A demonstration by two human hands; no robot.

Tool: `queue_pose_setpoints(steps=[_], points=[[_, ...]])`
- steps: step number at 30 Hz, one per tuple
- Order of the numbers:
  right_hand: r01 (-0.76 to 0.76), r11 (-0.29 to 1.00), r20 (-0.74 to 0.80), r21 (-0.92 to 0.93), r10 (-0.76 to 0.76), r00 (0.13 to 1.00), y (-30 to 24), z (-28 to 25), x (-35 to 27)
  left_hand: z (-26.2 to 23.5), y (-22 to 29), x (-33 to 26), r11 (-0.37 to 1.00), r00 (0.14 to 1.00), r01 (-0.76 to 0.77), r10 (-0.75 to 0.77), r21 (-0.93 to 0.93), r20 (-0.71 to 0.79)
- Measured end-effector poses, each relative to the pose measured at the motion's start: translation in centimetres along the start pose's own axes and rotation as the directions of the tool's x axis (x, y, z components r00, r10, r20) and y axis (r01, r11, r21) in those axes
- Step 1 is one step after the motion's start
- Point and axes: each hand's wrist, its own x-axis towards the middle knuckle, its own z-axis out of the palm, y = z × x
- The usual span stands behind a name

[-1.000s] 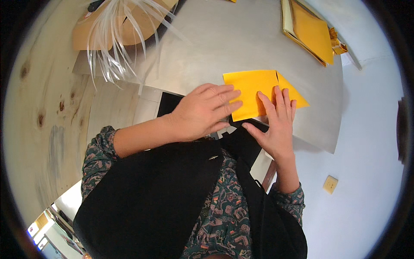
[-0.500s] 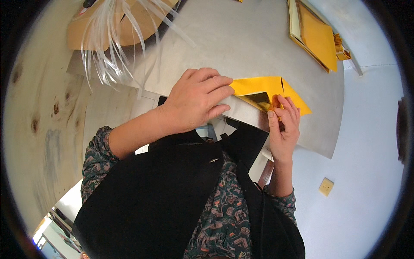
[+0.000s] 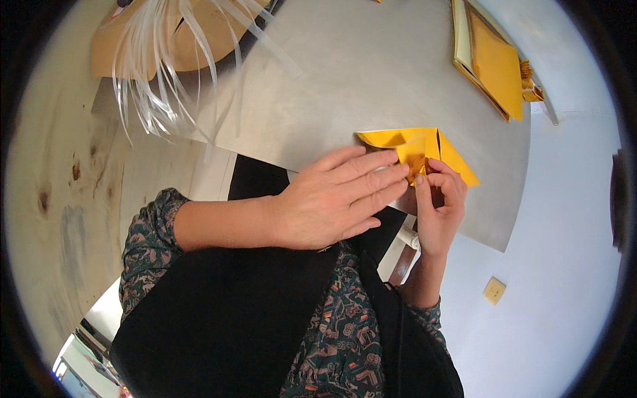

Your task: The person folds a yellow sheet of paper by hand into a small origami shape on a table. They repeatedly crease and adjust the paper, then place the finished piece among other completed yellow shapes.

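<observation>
Lying at the near edge of the grey bench (image 3: 332,79), toward its right end, a yellow sheet (image 3: 430,140) has its long axis running from left to right, dipping a little toward the person at the right. Its right end narrows to a point aimed right and nearward, while the left end makes a blunter corner; a slit cuts down from the far edge. Between these ends a flap of the sheet stands up from the near side. The left hand (image 3: 338,196) is palm down with fingers stretched out straight, holding nothing, their tips against that flap. The right hand (image 3: 441,211) has its fingers bent, thumb and forefinger pinching the near edge of the sheet just beside the flap. Farther off, near the bench's far right edge, lies a stack of yellow sheets (image 3: 497,69), its long side slanting away to the left, with pleated yellow pieces (image 3: 529,79) just beside it. At the far left, clear strips (image 3: 159,66) fan nearward across brown board (image 3: 109,50). A knotty wooden panel (image 3: 66,212) fills the left side; a pale outlet (image 3: 494,290) sits on the wall (image 3: 564,232) at right.
</observation>
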Motion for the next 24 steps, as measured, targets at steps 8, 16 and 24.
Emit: queue_pose_setpoints(steps=[8,16,24], points=[[-0.048,0.999,-0.011,0.025,0.048,0.999,-0.23,0.22,-0.03,0.39,-0.66,-0.21,0.993,0.997,0.027,-0.035,0.117,0.063],[-0.132,0.987,-0.025,0.088,0.135,0.991,-0.37,0.41,0.2,0.84,-0.57,-0.05,0.981,0.979,0.08,-0.111,0.18,0.173],[-0.147,0.989,-0.012,0.028,0.148,0.989,-0.86,0.36,0.25,0.79,-0.54,0.12,0.978,0.971,0.097,-0.133,0.182,0.198]])
